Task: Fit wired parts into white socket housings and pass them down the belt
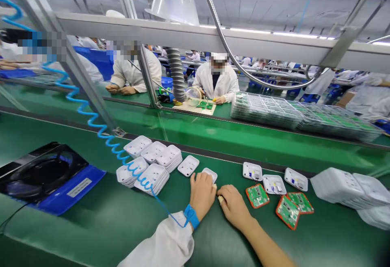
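Note:
My left hand (pixel 202 192), with a blue wrist strap (pixel 191 216), is closed over a small white plastic casing (pixel 210 173) on the green bench, hiding its near part. Close to its right, my right hand (pixel 234 205) has its fingers curled; whatever they hold is hidden. Beige covers show on fingertips of both hands. Just left of the held casing lies another white casing (pixel 188 166). Right of my hands are a casing with parts inside (pixel 252 171), two more like it, and red-edged green circuit boards (pixel 257 196), some overlapping.
Stacked white casings (pixel 157 177) stand at left, with more white stacks (pixel 338 186) at right. A blue coiled cord (pixel 103 131) hangs across the left. A black fan-like unit (pixel 45 169) lies far left. Co-workers (pixel 216 78) sit beyond the green belt (pixel 195 131).

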Action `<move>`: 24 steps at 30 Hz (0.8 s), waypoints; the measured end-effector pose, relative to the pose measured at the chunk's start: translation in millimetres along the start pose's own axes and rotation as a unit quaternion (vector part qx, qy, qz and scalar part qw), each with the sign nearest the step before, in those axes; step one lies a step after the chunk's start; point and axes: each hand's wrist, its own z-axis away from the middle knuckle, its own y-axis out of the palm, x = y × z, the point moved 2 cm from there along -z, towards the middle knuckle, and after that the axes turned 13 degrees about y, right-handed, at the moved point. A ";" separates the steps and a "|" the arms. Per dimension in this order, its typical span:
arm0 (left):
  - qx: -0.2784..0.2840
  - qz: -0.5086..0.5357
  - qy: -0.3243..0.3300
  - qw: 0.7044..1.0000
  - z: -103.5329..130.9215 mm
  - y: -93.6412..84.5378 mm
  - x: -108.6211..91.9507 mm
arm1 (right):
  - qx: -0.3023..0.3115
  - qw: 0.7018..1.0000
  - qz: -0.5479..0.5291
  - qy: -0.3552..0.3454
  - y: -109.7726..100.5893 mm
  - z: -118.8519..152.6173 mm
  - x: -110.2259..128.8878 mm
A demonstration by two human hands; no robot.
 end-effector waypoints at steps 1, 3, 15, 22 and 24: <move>-0.005 0.005 0.003 1.000 -0.2 0.6 1.5 | -0.007 1.000 -0.015 0.009 0.3 -2.8 -1.3; -0.027 0.020 0.021 0.999 -0.3 2.2 2.1 | -0.033 0.998 -0.053 0.032 1.2 -11.8 -5.1; -0.031 0.223 0.141 0.964 1.4 17.4 -12.7 | -0.088 0.985 -0.116 0.097 13.7 -50.9 -14.6; -0.006 0.234 0.136 0.962 0.0 14.3 -11.1 | -0.078 0.988 -0.101 0.087 12.5 -45.9 -16.7; -0.003 0.232 0.135 0.963 -0.2 13.3 -11.4 | -0.075 0.989 -0.094 0.088 11.7 -45.2 -15.4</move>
